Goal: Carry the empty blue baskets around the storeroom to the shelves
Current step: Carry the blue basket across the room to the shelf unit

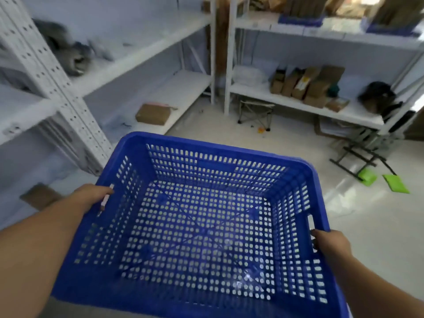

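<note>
An empty blue basket [128, 145] with perforated walls and floor fills the lower middle of the head view, held level above the floor. My left hand [91, 195] grips the handle slot in its left wall. My right hand [330, 243] grips the handle slot in its right wall. White metal shelves [142, 49] stand on the left, and more white shelves [305, 102] run along the far wall. Other blue baskets [300, 20] holding brown packages sit on the far upper shelf.
A cardboard box [153, 114] lies on the low left shelf. Brown parcels [307, 84] and a dark bag [378, 96] sit on the far shelf. A small folding stool [255, 114] and two green-headed tools [385, 180] are on the pale floor.
</note>
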Demonstrator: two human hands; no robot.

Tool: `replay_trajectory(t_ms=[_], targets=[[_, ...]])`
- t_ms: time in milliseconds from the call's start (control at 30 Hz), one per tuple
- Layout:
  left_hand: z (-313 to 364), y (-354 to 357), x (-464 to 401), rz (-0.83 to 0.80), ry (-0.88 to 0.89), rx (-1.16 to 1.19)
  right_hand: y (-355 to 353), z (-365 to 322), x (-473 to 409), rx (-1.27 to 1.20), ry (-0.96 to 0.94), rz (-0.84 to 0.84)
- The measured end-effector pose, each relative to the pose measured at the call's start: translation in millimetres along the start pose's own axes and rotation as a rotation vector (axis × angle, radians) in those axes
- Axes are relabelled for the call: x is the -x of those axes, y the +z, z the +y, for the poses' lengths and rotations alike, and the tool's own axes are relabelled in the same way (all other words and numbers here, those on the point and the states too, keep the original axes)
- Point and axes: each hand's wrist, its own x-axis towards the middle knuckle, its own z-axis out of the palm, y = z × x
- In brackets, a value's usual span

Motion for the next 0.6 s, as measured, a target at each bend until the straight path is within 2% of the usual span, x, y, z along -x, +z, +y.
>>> replay_trajectory(t_ms=[133,300,433,600], targets=[[-14,-89,48,0.005,0.046,0.122,-22,-92,43,0.038,-0.195,0.008],[-87,-188,93,0.048,0.082,0.286,-15,-175,123,0.088,-0.413,-0.014],[-175,-250,132,0.113,0.072,0.36,17,-205,205,0.142,-0.555,-0.092],[-309,-325,197,0.245,-0.027,0.435,87,-204,312,0.294,-0.672,-0.214]])
